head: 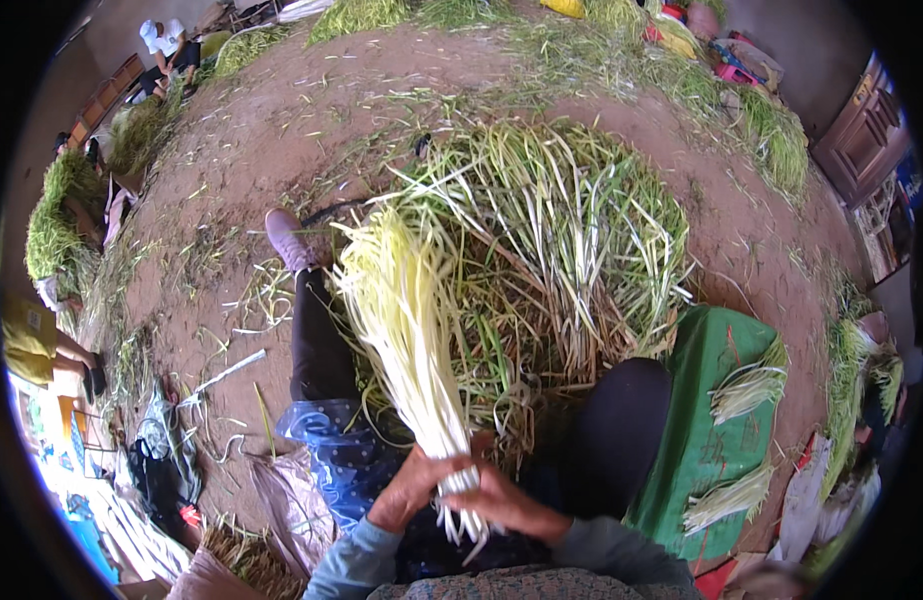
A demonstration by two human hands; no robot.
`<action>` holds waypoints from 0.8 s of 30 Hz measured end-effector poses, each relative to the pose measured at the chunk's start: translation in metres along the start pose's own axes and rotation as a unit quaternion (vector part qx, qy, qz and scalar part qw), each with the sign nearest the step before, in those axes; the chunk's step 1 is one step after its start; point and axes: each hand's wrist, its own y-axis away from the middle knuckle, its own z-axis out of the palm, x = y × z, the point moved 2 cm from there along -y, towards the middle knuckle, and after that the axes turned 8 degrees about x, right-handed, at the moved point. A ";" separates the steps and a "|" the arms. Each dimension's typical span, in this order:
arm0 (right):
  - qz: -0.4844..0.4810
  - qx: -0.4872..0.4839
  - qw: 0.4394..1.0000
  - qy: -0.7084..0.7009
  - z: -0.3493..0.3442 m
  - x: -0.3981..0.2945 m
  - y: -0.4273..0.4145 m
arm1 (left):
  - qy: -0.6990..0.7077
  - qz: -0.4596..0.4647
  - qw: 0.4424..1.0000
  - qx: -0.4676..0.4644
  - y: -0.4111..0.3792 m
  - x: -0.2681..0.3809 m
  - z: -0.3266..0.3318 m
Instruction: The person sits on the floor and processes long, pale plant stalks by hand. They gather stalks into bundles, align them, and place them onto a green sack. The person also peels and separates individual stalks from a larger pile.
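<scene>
A large bundle of pale yellow-white stalks, likely blanched chives (pixel 409 315), lies across my lap with its leafy tips pointing away from me. Near its white root end, my left hand (pixel 416 480) wraps the stalks from the left side. My right hand (pixel 499 495) grips the same end from the right, a little lower. Short loose ends of the stalks hang below both hands. Beyond the bundle, between my legs, spreads a heap of green and white chive stalks (pixel 574 247).
To my right lies a green woven sheet (pixel 701 442) with two small chive bunches (pixel 746 394) on it. A pinkish sack (pixel 289 495) lies at my left. People sit along the left wall, one in a white top (pixel 169 45). Scraps litter the earthen floor (pixel 229 150); a wooden door (pixel 866 142) stands right.
</scene>
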 end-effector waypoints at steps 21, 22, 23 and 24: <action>-0.174 0.249 0.934 0.186 -0.056 -0.062 -0.030 | 0.205 -0.038 0.978 0.031 -0.028 -0.002 0.011; -0.186 0.243 0.934 0.182 -0.052 -0.067 -0.042 | 0.205 -0.045 0.978 0.023 -0.028 -0.004 0.010; -0.197 0.238 0.934 0.178 -0.048 -0.071 -0.053 | 0.201 -0.048 0.978 0.029 -0.027 -0.004 0.011; -0.181 0.227 0.943 0.162 -0.047 -0.068 -0.063 | 0.199 -0.050 0.978 0.035 -0.027 -0.005 0.013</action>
